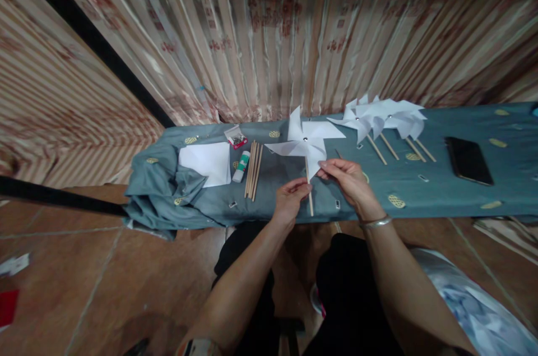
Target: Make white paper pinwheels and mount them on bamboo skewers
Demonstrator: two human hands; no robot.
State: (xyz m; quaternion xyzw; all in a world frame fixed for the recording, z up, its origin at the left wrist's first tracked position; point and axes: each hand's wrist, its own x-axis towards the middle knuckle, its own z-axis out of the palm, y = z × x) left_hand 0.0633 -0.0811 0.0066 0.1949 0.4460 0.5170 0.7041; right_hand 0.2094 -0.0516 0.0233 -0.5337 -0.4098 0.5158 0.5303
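Pinwheel [306, 146] was over the tabletop [432, 196], right of the loose sticks [253, 171]. I saw the left hand [290, 199] pinched on its stick [311, 207], right hand [348, 178] pinched on its near blade [316, 161]. I judged the paper light, easily creased; the stiff stick offered the safer hold.

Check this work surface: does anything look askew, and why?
Yes: at the left end, the grey-green patterned fabric cover is bunched up, overlapping the lower-left part of the flat white paper sheets. It looks odd because the cover lies much flatter farther right.
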